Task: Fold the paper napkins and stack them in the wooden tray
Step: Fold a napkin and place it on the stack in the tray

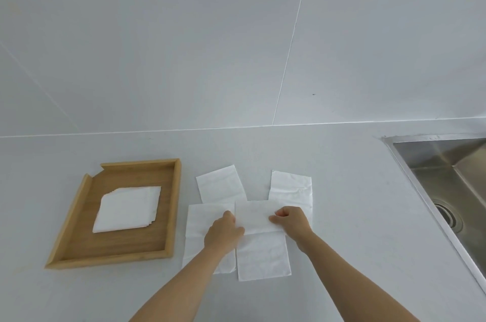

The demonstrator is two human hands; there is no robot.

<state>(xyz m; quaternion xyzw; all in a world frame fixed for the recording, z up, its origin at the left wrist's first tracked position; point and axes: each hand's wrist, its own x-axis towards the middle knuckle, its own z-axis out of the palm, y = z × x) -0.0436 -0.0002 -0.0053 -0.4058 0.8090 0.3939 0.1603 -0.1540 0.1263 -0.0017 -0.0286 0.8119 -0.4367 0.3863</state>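
Our left hand point(223, 232) and right hand point(290, 221) both pinch the same napkin point(259, 240), one at each side edge, fingers curled closed on the paper. The far half of this napkin is lifted and turned toward us, making a flap between the two hands, while the near half lies flat on the counter point(342, 216), reaching toward 6 o'clock.

Three more napkins lie flat and unfolded around it. One point(200, 229) sits at 9 o'clock of the held napkin, partly under our left wrist. A second point(221, 184) lies at 11 o'clock, tilted a little, its near edge overlapping the first. A third point(292, 188) lies at 1 o'clock, its near edge tucked behind our right hand.

The wooden tray point(79, 216) rests on the counter at 9 o'clock, just beside the loose napkins but apart from them. Inside it lies a stack of folded napkins point(127, 208), a little fanned at the edges, near the middle of the tray floor.

A steel sink point(447, 171) is set into the counter at 3 o'clock, well apart from the napkins. A tiled wall point(210, 45) rises behind the counter.
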